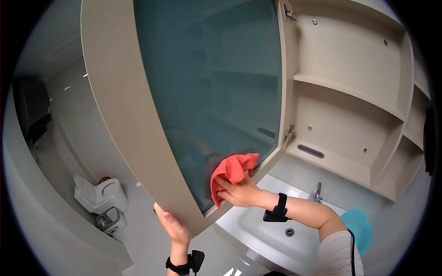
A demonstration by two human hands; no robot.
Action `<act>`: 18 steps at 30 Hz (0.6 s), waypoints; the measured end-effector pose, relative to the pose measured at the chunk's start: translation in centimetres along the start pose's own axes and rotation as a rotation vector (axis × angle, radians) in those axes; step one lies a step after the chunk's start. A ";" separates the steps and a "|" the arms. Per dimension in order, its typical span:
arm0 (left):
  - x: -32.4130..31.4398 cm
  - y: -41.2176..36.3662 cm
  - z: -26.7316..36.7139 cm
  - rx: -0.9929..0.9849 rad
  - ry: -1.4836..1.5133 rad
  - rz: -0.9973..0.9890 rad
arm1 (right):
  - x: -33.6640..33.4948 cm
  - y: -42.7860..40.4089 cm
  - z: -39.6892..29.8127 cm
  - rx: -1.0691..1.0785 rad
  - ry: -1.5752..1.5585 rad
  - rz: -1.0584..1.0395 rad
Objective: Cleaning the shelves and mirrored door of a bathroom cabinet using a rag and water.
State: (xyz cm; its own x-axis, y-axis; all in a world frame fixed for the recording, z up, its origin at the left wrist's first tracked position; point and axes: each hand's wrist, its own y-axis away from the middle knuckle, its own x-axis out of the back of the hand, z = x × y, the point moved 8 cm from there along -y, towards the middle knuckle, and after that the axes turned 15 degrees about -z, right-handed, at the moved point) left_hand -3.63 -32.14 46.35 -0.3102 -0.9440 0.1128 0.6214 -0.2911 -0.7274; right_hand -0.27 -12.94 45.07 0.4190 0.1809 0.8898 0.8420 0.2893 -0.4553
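My right hand [240,191] presses a red cloth [233,169] against the lower part of the dark glass panel [221,86], near its bottom corner. That panel is set in the beige frame of a cabinet door [114,82], which stands swung out on its hinges. My left hand [173,224] grips the door's lower outer edge, with the thumb on the near face; its other fingers are mostly hidden. Black bands with small devices are on both wrists.
Behind the door is the beige wall cabinet [345,96] with bare shelves. Below lie a white washbasin [269,224] with a chrome faucet [316,193] and a turquoise basin [357,229]. A toilet [103,195] and a waste bin [115,224] stand at the lower left.
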 end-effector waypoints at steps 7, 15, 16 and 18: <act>1.4 -0.1 0.2 0.010 -0.058 0.000 | 15.0 -8.1 1.3 -0.004 0.191 0.467; 1.6 -0.9 0.5 -0.005 -0.061 0.002 | 32.0 -17.2 0.5 0.059 0.429 0.979; 1.7 -0.9 0.8 -0.010 -0.075 0.012 | 32.0 -17.4 0.1 0.126 0.355 0.965; 1.8 -0.8 1.1 -0.021 -0.107 0.020 | 32.2 -17.0 -1.5 0.269 0.305 0.963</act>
State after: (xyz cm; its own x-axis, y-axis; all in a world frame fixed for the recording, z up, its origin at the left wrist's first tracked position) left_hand -3.91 -33.81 47.86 -0.2183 -0.9612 0.1688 0.6113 -0.2695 -0.7441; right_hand -0.57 -13.44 81.51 0.9723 0.2113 0.1002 0.0191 0.3553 -0.9346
